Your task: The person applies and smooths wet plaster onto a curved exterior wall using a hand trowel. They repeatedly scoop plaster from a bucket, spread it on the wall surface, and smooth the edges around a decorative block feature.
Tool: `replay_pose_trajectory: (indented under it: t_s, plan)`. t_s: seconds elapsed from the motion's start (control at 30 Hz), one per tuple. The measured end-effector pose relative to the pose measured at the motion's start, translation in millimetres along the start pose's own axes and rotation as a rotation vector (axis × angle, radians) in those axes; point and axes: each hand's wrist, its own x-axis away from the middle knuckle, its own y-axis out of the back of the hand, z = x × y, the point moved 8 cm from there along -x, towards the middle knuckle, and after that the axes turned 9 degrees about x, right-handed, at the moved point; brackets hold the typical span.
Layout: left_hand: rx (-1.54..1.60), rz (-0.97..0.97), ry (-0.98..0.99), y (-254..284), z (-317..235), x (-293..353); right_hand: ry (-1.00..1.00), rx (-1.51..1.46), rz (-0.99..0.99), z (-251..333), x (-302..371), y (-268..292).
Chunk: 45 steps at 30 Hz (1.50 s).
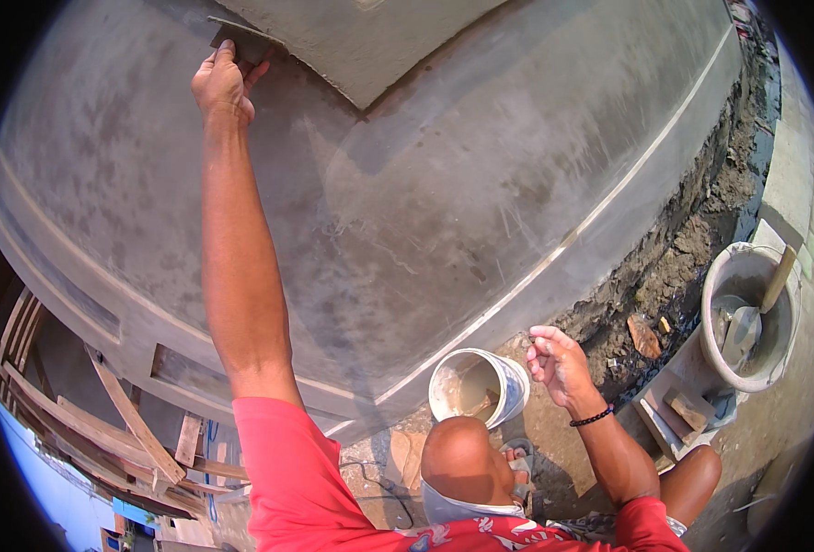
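Observation:
My left arm is stretched up along the grey plastered wall [416,212]. At the top left, my left hand [224,85] is closed on a plastering trowel [246,40], a thin, dark, flat plate. The trowel is beside the edge of a raised plaster panel [370,46] with a pointed lower corner; my fingers hide its grip. My right hand [559,363], with a dark bead bracelet at the wrist, hovers just right of a white bucket [515,386]. Its fingers are loosely curled and somewhat apart, with nothing visible in them. Murky water and a small object lie inside the bucket.
At the right, a larger pale bucket [715,345] holds a trowel with a wooden handle [779,278]. Loose soil [683,248] and a broken brick [644,337] lie along the wall's foot. Wooden planks [103,432] stand at the lower left. My bent knee [467,455] is beside the white bucket.

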Motion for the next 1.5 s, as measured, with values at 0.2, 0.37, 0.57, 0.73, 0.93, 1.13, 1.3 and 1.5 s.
replay_pose_trajectory:
  t_s: [0.2, 0.37, 0.57, 0.73, 0.93, 1.13, 1.3, 1.5]
  plan:
    - [0.026, 0.094, 0.076, 22.3, 7.2, 40.0, 0.056, 0.009, -0.001, 7.6, -4.4, 7.2]
    - [0.111, 0.166, 0.203, 28.9, 68.9, 100.0, 0.083, 0.008, -0.025, 13.2, -7.5, 13.6]
    - [0.116, 0.14, 0.179, 7.8, 87.7, 114.9, 0.123, -0.007, -0.045, 21.2, -11.3, 17.9]
    - [0.103, 0.054, 0.114, -6.8, 82.7, 101.8, 0.129, -0.003, -0.077, 24.3, -14.6, 26.0]
    - [0.02, -0.013, 0.056, -12.6, 69.3, 82.7, 0.161, -0.044, -0.09, 30.9, -19.1, 37.5]
    - [0.002, -0.018, 0.038, -15.5, 59.4, 73.3, 0.196, -0.072, -0.106, 44.1, -20.7, 46.5]
    - [-0.024, -0.021, 0.041, -19.3, 51.7, 67.8, 0.221, -0.072, -0.116, 46.0, -23.6, 49.3]
    - [-0.01, -0.073, -0.027, -12.7, 21.6, 22.0, 0.177, -0.066, -0.094, 30.7, -25.3, 41.1]
